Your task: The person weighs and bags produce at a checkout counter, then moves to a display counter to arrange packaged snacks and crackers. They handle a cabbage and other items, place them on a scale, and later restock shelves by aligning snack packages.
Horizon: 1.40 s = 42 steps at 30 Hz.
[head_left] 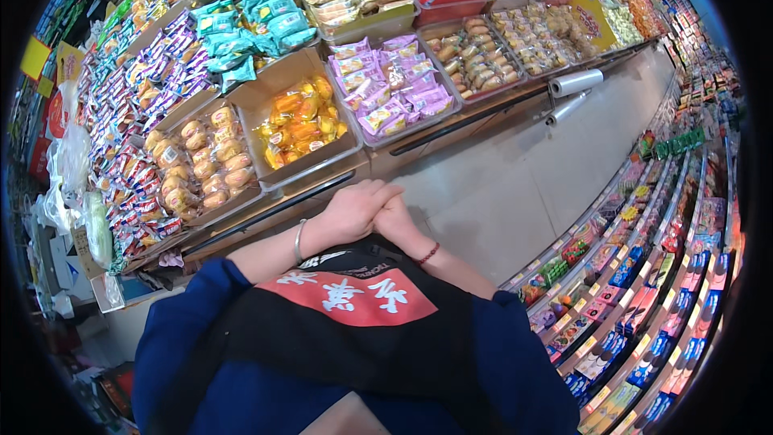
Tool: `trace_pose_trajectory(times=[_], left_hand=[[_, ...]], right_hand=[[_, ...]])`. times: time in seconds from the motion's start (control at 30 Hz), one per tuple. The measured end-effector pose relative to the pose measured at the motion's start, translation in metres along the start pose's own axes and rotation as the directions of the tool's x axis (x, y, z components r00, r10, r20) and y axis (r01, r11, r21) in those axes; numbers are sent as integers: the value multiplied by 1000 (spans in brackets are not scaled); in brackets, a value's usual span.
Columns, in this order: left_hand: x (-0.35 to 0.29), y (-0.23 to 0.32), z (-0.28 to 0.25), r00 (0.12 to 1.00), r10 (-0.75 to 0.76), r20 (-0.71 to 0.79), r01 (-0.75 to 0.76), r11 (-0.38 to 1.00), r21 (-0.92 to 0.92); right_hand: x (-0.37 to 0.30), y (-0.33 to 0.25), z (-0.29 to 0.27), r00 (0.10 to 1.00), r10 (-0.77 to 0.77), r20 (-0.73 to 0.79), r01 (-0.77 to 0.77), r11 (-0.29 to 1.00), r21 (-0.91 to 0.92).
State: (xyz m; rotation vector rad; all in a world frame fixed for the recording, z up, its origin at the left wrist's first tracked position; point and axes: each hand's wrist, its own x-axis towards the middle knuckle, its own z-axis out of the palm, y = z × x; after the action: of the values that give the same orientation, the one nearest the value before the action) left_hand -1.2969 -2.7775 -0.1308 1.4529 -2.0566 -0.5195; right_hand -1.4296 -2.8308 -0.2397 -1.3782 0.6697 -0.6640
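Observation:
My left hand (pixel 352 208) and my right hand (pixel 396 221) are clasped together in front of my body, fingers folded over each other. No object shows in either one, though the palms are hidden. A bangle (pixel 299 240) circles my left wrist, and a dark red beaded bracelet (pixel 429 254) is on the right. Just beyond the hands runs the front edge of a snack display. Nearest to them are orange-wrapped snacks (pixel 299 122) in a cardboard box (pixel 278 72) and purple packets (pixel 394 84) in a clear tub. I wear a black apron (pixel 322 346) over blue sleeves.
Wrapped round buns (pixel 205 153) and teal packets (pixel 262 20) fill other boxes on the display. Rolls of plastic bags (pixel 576 83) hang at its front edge. Tiled floor (pixel 515 185) separates it from curved-looking shelves (pixel 628 298) of packaged goods at right. Plastic bags (pixel 71 161) hang at left.

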Motion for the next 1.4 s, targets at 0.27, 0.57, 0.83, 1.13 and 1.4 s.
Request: trace_pose_trajectory(times=[0.27,0.57,0.83,1.13,1.4], left_hand=[[74,13,64,959,191,209,-137,959,-247],[164,1,101,907,179,382,-80,962,-261],[256,-60,127,962,0,273,63,973,-223],[356,-64,155,957,-159,242,198,969,-147],[423,-18,169,970,-192,150,218,959,-183]], right_hand=[[-65,-34,-87,903,229,-363,-255,966,-27],[-115,-49,-195,466,368,-805,-115,927,357],[-91,-48,-306,379,466,-800,-182,885,429],[18,-96,-436,608,337,-719,-292,937,192],[3,-78,-507,702,401,-588,-297,916,270]])
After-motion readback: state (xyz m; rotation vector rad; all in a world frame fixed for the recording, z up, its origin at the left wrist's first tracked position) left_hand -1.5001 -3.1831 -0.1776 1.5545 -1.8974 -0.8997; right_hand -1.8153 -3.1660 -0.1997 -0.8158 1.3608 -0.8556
